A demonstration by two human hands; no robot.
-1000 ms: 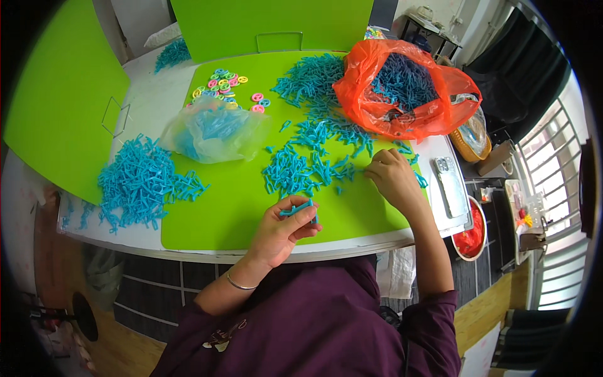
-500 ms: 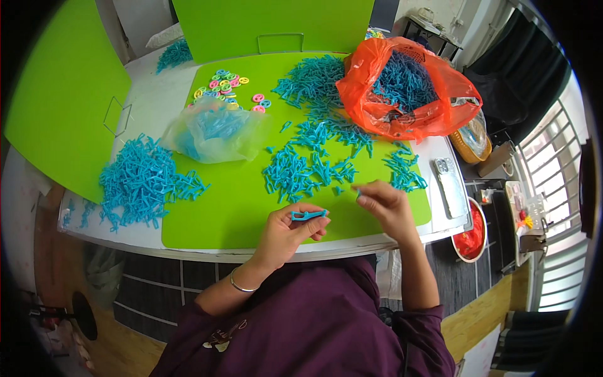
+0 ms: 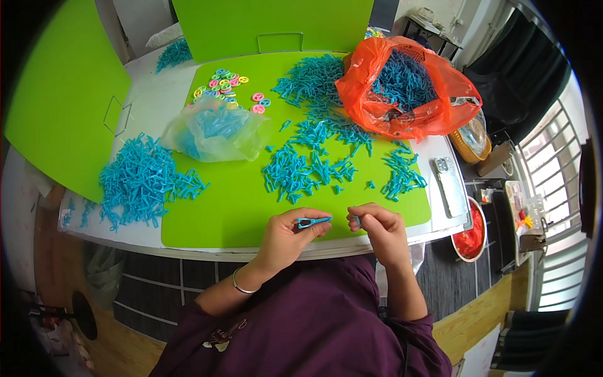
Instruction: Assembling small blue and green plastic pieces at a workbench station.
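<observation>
Orange bag [image 3: 402,100], phone [image 3: 451,185], red bowl [image 3: 469,235]

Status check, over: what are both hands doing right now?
Left hand pinching a blue plastic piece. Right hand pinching a small blue bit, mostly hidden. Hands apart, nothing between them.

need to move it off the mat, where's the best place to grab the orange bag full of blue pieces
Grip the orange bag at the bunched plastic round its open mouth, coming from above on the side facing the person. It lies slumped with the mouth gaping and blue pieces showing, so gathering the rim shut before lifting should keep them in; a pull on the belly would likely spill.
</observation>
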